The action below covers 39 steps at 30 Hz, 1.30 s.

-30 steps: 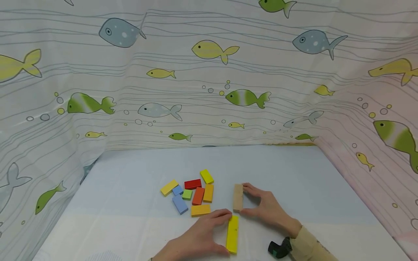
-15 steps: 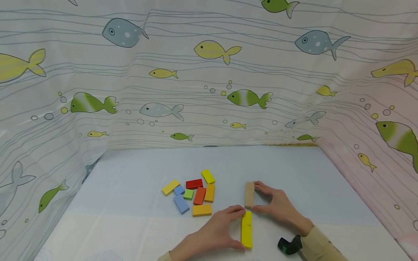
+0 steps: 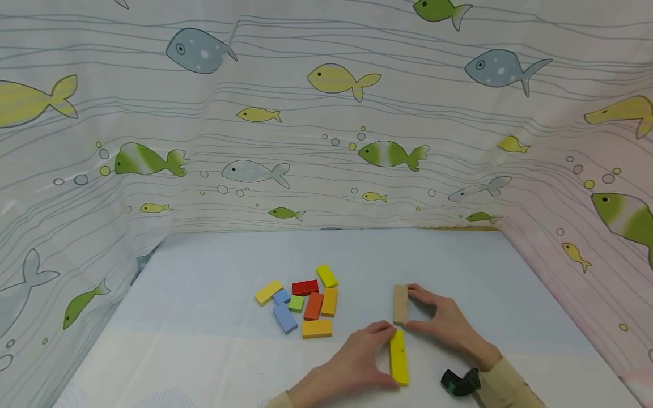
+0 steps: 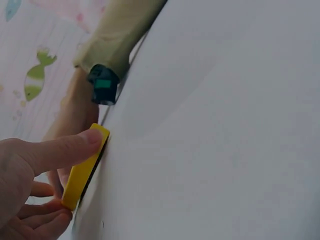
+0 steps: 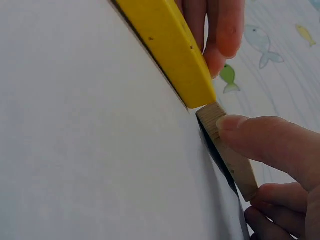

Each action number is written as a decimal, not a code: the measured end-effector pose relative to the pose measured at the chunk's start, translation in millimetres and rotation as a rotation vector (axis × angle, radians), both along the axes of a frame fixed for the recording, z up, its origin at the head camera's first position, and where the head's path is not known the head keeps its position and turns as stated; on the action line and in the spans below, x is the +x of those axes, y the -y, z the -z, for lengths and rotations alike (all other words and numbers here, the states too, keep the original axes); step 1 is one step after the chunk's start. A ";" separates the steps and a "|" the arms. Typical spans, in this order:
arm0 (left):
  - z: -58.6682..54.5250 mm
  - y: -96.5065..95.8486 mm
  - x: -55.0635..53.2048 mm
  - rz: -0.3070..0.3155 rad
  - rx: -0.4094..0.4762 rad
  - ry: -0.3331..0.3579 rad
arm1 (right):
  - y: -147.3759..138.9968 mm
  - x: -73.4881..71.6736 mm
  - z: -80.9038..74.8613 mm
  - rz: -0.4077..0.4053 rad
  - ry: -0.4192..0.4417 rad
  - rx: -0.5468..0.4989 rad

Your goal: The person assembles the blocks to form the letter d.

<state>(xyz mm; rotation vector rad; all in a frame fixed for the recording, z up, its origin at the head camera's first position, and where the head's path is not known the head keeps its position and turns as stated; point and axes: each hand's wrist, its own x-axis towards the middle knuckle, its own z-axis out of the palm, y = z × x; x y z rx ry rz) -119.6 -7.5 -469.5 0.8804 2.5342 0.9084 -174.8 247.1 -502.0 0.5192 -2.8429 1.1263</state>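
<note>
My left hand [image 3: 355, 356] pinches a long yellow block [image 3: 399, 358] by its two ends, thumb at the near end and fingers at the far end. Just beyond it, my right hand [image 3: 449, 323] holds a plain wooden block [image 3: 400, 305] the same way, from its right side. The two blocks stand nearly end to end. In the right wrist view, a corner of the yellow block [image 5: 170, 50] comes very close to the wooden block [image 5: 227, 150]; whether they touch I cannot tell. Thumb and fingertips also grip the yellow block [image 4: 85, 170] in the left wrist view.
Left of my hands lies a loose group of coloured blocks, among them a red block [image 3: 305, 288], a green block [image 3: 296, 304], a blue block [image 3: 284, 318] and an orange block [image 3: 317, 328]. A black wrist camera [image 3: 461, 382] sits by my right sleeve. Fish-print curtains [image 3: 326, 130] enclose the white table [image 3: 214, 272].
Both hands have moved right with their blocks, away from the coloured group. The yellow block has turned slightly and its far end sits nearer the wooden block. The view has shifted a little.
</note>
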 end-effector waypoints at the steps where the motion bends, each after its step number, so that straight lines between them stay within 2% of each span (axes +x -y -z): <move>1: 0.4 -1.4 0.3 -0.002 -0.005 -0.002 | -0.8 0.1 0.3 -0.004 0.002 -0.005; 8: 3.6 -6.2 3.7 -0.016 -0.017 0.004 | -2.5 -0.3 1.8 -0.035 0.015 -0.012; 15: 1.6 -1.1 5.8 0.002 -0.028 0.030 | -0.7 -2.1 4.4 -0.060 0.046 -0.019; 24: 5.8 -0.9 4.6 -0.017 0.019 0.057 | -1.1 -0.7 3.2 -0.072 0.038 -0.024; 31: 4.7 -3.9 5.2 -0.040 -0.004 0.108 | 1.9 1.3 2.3 -0.083 0.058 -0.031; 39: 4.2 -4.8 5.7 -0.020 -0.027 0.081 | 3.0 2.6 0.3 -0.109 0.043 -0.020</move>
